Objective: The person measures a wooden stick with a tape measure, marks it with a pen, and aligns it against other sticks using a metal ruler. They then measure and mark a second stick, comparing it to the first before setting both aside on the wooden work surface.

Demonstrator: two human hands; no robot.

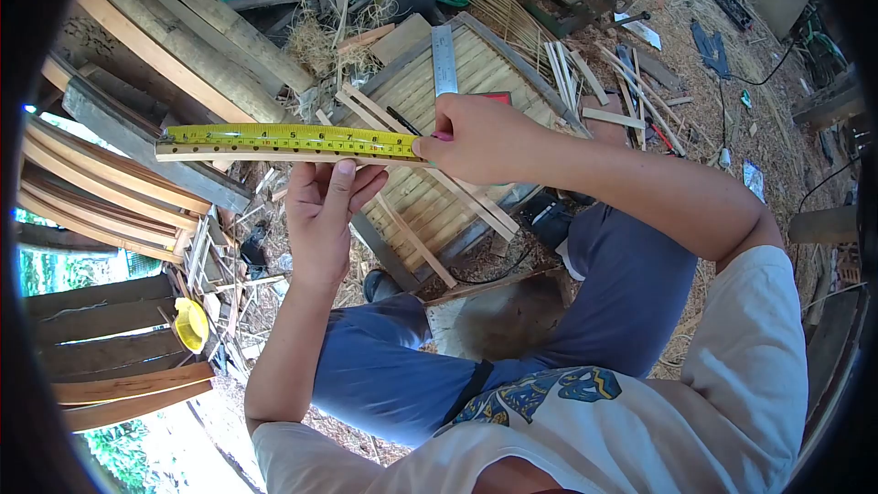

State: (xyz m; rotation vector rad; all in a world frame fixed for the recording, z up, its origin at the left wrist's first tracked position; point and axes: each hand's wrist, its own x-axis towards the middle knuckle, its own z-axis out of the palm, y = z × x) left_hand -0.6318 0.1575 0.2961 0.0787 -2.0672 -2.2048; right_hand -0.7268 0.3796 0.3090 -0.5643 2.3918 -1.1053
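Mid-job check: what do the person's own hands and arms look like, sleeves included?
The left hand and right hand are ungloved. The left sleeve and right sleeve are short, loose and whitish. No watch, cable or marking shows on either arm.

And daylight blazes in between seven and eight o'clock, greenery glowing at eight! Weathered planks sit just above that, heavy beams slant at half past ten, debris litters the floor at two!

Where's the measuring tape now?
The tape lies along the wooden strip in the left hand, upper left of the head view, reaching the right hand.
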